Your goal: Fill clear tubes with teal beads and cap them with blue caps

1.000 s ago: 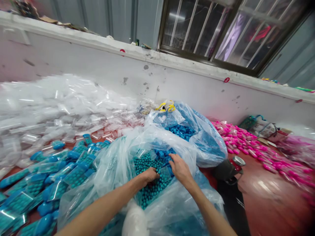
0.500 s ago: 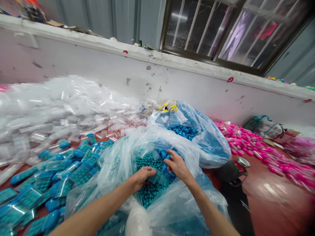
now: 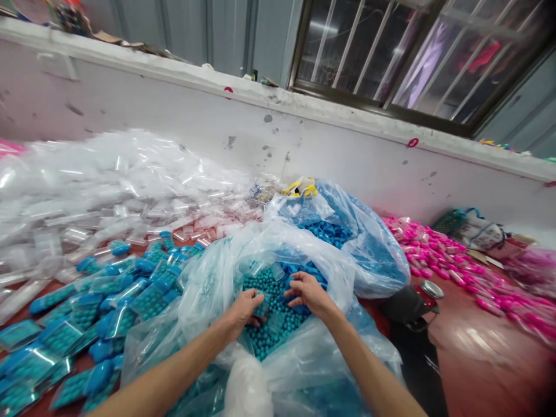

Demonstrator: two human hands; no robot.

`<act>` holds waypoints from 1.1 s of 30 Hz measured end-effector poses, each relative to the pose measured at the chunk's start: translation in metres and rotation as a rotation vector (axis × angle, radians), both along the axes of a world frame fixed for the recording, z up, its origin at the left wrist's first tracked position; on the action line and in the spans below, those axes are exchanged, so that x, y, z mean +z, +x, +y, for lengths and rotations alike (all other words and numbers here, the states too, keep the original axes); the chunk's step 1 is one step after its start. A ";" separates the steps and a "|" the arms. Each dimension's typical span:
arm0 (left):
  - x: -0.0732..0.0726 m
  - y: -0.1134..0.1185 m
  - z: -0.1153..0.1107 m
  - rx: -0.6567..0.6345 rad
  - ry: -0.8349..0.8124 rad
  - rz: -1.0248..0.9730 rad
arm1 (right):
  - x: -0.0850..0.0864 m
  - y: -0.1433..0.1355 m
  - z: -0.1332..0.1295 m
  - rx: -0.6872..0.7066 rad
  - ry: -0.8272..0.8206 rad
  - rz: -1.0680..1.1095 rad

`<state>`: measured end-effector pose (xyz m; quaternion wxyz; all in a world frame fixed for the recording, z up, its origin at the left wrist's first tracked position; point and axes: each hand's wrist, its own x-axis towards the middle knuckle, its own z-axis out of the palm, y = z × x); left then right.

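Note:
An open translucent plastic bag in front of me holds many small teal beads, with a heap of blue plastic caps at its right side. My left hand is over the beads at the bag's left, its fingers curled; what they hold, if anything, is hard to make out. Close to its fingertips, a clear plastic box lies among the beads. Over the caps is my right hand, its fingers apart and reaching left. Another clear container rests at the far side of the beads.
Bead-filled boxes with blue caps are spread at left, before a pile of empty clear boxes. Behind stands a blue bag of caps. Rightward are a dark mug, a metal-lidded jar and pink items.
My hands have moved apart: the left has drawn back to the left, and the right has opened its fingers near the blue caps. The view has shifted slightly.

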<state>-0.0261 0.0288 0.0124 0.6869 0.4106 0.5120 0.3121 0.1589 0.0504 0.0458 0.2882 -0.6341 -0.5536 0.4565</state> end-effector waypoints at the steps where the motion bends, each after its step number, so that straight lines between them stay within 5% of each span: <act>1: -0.001 0.000 0.000 0.004 0.003 0.003 | 0.003 0.002 -0.002 -0.016 -0.001 -0.053; 5: -0.004 -0.001 0.001 0.017 0.031 0.001 | 0.012 0.002 -0.016 0.030 0.271 -0.527; 9: -0.005 -0.001 0.001 0.018 0.053 -0.009 | 0.006 -0.016 -0.025 0.490 0.589 -1.055; 12: -0.004 -0.002 -0.001 0.010 0.067 0.001 | -0.010 -0.024 -0.022 0.592 0.601 -1.140; 17: 0.000 0.000 -0.005 -0.020 0.112 0.077 | -0.021 -0.016 -0.017 0.388 0.556 -0.988; 25: 0.009 0.002 -0.009 -0.058 0.116 -0.028 | -0.007 -0.026 -0.042 0.432 0.713 -0.848; 33: 0.010 0.003 -0.012 -0.116 0.225 -0.171 | 0.006 -0.026 -0.042 0.283 0.625 -0.387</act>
